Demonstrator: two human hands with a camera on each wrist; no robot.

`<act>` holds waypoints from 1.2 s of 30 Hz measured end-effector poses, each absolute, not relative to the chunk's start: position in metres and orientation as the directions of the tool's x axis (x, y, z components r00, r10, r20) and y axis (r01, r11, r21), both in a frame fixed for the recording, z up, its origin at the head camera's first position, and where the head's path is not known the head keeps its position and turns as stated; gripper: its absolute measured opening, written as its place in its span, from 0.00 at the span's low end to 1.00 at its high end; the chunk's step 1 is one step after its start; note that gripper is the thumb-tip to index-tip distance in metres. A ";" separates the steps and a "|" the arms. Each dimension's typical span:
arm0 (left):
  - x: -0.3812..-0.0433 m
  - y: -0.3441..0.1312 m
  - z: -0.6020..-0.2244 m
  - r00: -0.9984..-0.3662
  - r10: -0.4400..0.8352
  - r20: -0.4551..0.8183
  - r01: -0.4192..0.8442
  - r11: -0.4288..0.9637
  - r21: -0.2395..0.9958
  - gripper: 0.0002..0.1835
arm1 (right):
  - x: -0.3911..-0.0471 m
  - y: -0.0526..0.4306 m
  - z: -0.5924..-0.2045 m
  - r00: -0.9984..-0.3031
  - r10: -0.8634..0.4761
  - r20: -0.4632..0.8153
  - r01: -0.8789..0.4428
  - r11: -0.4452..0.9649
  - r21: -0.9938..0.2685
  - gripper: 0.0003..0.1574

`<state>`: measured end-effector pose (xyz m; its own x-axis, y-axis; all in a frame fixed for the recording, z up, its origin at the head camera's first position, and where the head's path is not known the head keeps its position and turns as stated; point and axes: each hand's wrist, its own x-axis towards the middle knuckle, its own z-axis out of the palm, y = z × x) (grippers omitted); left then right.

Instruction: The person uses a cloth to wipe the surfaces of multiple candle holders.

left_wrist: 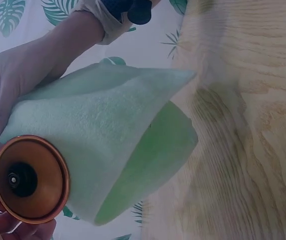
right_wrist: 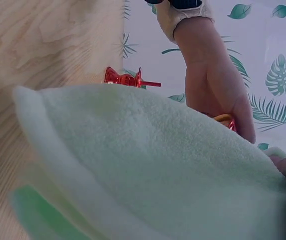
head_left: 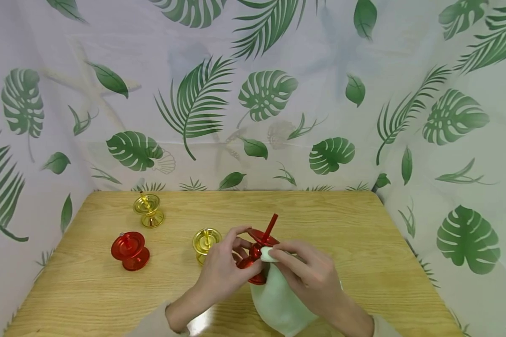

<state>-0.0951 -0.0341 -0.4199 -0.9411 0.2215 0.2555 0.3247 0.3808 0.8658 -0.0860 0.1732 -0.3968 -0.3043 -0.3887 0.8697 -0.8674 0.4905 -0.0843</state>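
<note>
My left hand (head_left: 223, 271) grips a shiny red candle holder (head_left: 263, 236) by its waist, tilted, with its thin red spike pointing up and right. A pale green cloth (head_left: 281, 299) is pinched between the thumb and fingers of my right hand (head_left: 314, 274), a folded bit pressed to the holder's stem. The rest of the cloth hangs below that hand. In the left wrist view, the hollow underside of the held candle holder (left_wrist: 50, 177) faces the camera beside the cloth. The cloth covers much of the right wrist view.
A second red candle holder (head_left: 128, 247) stands at the left on the wooden table (head_left: 341, 220). One gold candle holder (head_left: 149, 206) is behind it; another gold one (head_left: 205, 239) stands close to my left hand. Leaf-printed white curtains (head_left: 202, 103) enclose the table.
</note>
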 end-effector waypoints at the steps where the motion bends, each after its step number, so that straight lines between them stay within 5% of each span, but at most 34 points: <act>1: -0.095 -0.034 -0.420 -0.945 0.223 0.240 0.308 0.361 0.880 0.34 | -0.086 0.174 -0.398 -0.307 -0.382 0.872 -0.867 0.490 -0.091 0.16; 17: -0.091 -0.036 -0.411 -0.951 0.302 0.061 0.092 0.087 0.992 0.30 | -0.099 0.191 -0.414 -0.393 -0.251 0.885 -0.837 0.495 -0.231 0.18; 25: -0.092 -0.036 -0.412 -0.954 0.293 0.067 0.094 0.080 0.992 0.30 | -0.100 0.192 -0.415 -0.397 -0.243 0.885 -0.835 0.495 -0.239 0.18; 36: -0.093 -0.035 -0.413 -0.976 0.167 0.139 0.173 0.211 0.962 0.32 | -0.098 0.181 -0.404 -0.309 -0.273 0.911 -0.874 0.458 -0.159 0.15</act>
<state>-0.0927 -0.0346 -0.4134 -0.9761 0.1675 0.1386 0.1728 0.2111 0.9621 -0.0981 0.1814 -0.4044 -0.3093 -0.2735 0.9108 -0.8744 0.4582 -0.1594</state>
